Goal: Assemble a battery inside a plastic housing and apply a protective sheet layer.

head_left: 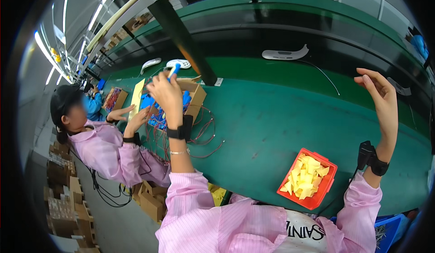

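Note:
My left hand (165, 92) is raised over a cardboard box (195, 99) at the left of the bench. Its fingers close round a small blue cylinder (174, 70) with a pale part. Inside the box lie several blue pieces (158, 119), and thin dark red wires (210, 137) trail out over the green bench top. At the far right my right hand (381, 89) is lifted, thumb and fingers apart, with nothing visible in it. Just behind it, on the green belt, lies a white curved housing (399, 87), partly hidden by the hand.
A red tray (330, 180) of yellow paper pieces (304, 177) stands near the front edge. Another white curved housing (284, 54) with a thin cable lies on the belt. A dark post (183, 40) rises behind the box. A co-worker in pink (102, 144) reaches in from the left.

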The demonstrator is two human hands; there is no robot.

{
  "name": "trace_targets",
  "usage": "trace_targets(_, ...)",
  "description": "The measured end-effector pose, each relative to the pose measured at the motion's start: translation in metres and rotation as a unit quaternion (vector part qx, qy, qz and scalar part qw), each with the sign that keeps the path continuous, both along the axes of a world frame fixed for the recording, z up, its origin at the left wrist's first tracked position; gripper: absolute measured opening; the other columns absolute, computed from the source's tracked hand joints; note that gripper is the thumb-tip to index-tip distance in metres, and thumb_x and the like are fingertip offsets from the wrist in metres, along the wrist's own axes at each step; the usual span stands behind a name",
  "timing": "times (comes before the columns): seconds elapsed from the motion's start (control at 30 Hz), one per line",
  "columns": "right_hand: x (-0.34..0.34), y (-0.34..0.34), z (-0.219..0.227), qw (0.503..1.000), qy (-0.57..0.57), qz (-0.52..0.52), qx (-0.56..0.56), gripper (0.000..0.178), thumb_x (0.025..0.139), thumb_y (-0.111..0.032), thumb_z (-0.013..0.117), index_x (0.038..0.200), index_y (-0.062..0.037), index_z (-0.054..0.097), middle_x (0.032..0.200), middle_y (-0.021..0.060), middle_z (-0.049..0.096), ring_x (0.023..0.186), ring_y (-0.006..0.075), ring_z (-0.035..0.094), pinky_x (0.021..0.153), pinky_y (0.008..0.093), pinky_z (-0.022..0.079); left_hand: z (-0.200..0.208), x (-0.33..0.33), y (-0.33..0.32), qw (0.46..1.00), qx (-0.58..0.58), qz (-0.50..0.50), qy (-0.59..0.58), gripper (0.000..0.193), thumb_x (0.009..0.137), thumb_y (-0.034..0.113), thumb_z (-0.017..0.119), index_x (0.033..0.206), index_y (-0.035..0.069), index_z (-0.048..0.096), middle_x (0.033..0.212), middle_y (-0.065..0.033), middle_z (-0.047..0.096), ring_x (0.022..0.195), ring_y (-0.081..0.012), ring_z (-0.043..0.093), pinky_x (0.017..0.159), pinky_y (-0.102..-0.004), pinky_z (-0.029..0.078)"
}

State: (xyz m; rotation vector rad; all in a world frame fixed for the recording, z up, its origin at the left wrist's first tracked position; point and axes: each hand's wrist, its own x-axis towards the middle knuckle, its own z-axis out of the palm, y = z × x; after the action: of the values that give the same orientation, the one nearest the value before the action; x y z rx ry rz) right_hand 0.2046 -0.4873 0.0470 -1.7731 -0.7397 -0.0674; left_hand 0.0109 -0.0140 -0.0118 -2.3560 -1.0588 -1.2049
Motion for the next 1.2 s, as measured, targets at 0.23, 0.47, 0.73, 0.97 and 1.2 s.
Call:
trace_targets(0.23, -0.035, 0.047, -0.015, 0.99, 0.055, 0.057, 0.118, 0.033, 0.095, -0.014, 0.062, 0.125, -0.0015, 0.061, 0.112, 0.0109, 0.066, 0.103, 0.0121, 0.06, 0.088, 0.0263, 0.048, 0.048, 0.062, -0.193, 0.807, -0.189, -0.51, -0.231, 0.022, 0.082, 0.008, 0.073, 0.102, 0.001, 0.066, 0.094, -0.007, 0.066, 0.075, -0.0144, 0.058, 0.069, -0.0266, 0.047)
trace_targets(0.47, -0.048, 0.072, -0.027, 0.935, 0.141, 0.126, 0.302, 0.039, 0.096, -0.013, 0.059, 0.131, 0.004, 0.052, 0.126, 0.0101, 0.059, 0.115, 0.0149, 0.055, 0.098, 0.0299, 0.045, 0.027, 0.108, -0.277, 0.696, -0.287, -0.632, -0.182, 0.024, 0.082, 0.003, 0.068, 0.106, 0.003, 0.068, 0.102, -0.0067, 0.068, 0.086, -0.021, 0.062, 0.078, -0.0307, 0.048)
trace_targets(0.73, -0.03, 0.057, -0.023, 0.952, 0.119, 0.106, 0.261, 0.034, 0.09, -0.005, 0.065, 0.122, 0.0049, 0.058, 0.112, 0.0111, 0.065, 0.106, 0.0153, 0.061, 0.092, 0.0295, 0.051, 0.044, 0.117, -0.278, 0.719, -0.252, -0.619, -0.19, 0.013, 0.083, 0.002, 0.07, 0.095, 0.0, 0.072, 0.086, -0.0079, 0.067, 0.08, -0.016, 0.06, 0.073, -0.0269, 0.048)
trace_targets(0.97, -0.031, 0.061, -0.029, 0.966, 0.101, 0.093, 0.217, 0.037, 0.088, -0.002, 0.066, 0.124, 0.0054, 0.059, 0.114, 0.0118, 0.066, 0.101, 0.0162, 0.064, 0.089, 0.0304, 0.054, 0.043, 0.115, -0.268, 0.732, -0.254, -0.606, -0.179, 0.012, 0.081, 0.003, 0.072, 0.093, 0.0, 0.072, 0.083, -0.006, 0.066, 0.075, -0.0123, 0.057, 0.066, -0.0249, 0.045)
trace_targets(1.2, -0.03, 0.059, -0.032, 0.982, 0.017, 0.051, 0.182, 0.038, 0.087, -0.005, 0.068, 0.123, 0.0043, 0.06, 0.106, 0.0144, 0.069, 0.094, 0.0166, 0.068, 0.082, 0.0282, 0.056, 0.049, 0.11, -0.272, 0.725, -0.287, -0.598, -0.183, 0.011, 0.079, 0.004, 0.073, 0.091, 0.003, 0.074, 0.081, -0.0042, 0.069, 0.074, -0.0132, 0.056, 0.062, -0.0255, 0.044)
